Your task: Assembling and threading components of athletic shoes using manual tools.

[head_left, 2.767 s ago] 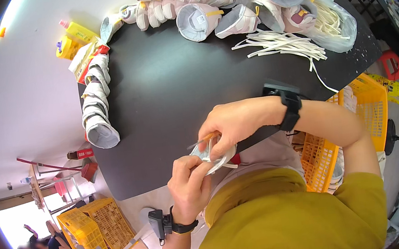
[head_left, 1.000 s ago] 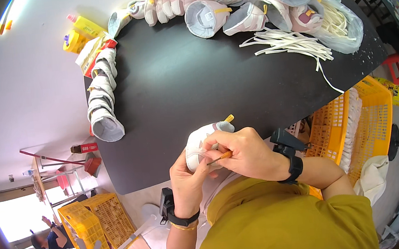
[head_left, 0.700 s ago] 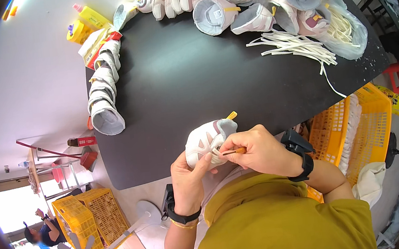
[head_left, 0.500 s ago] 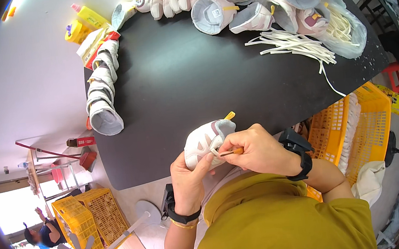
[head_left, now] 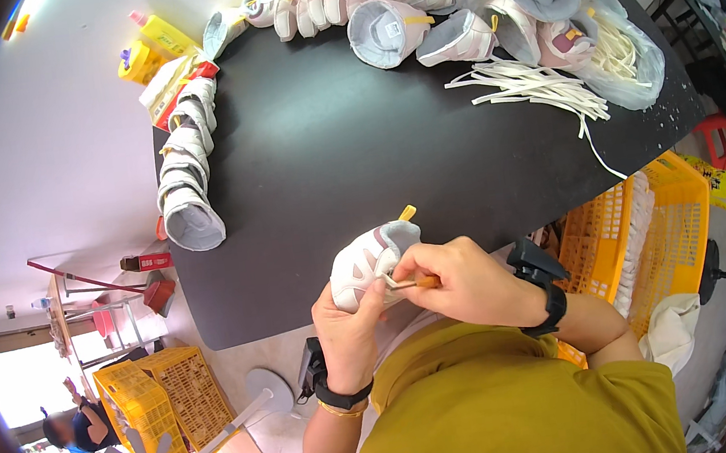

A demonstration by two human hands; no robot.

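Note:
Over the near edge of the black table, my left hand is closed around a small off-white and pinkish shoe upper with a grey lining. Its yellow heel loop points up and away. My right hand is closed on an awl-like tool, its orange-brown handle showing below the fingers. The tool's thin metal shaft reaches to the upper's lacing edge beside my left thumb, where the tip cannot be made out. A white strip of lace shows at that spot, by my right fingertips.
Nested shoe uppers line the table's left side, and more uppers are heaped at the back. Loose white laces lie at the back right beside a clear plastic bag. A yellow crate stands at my right.
The shoe upper has shifted slightly left. My right hand has turned and sits a little lower, with more of the tool's metal shaft visible.

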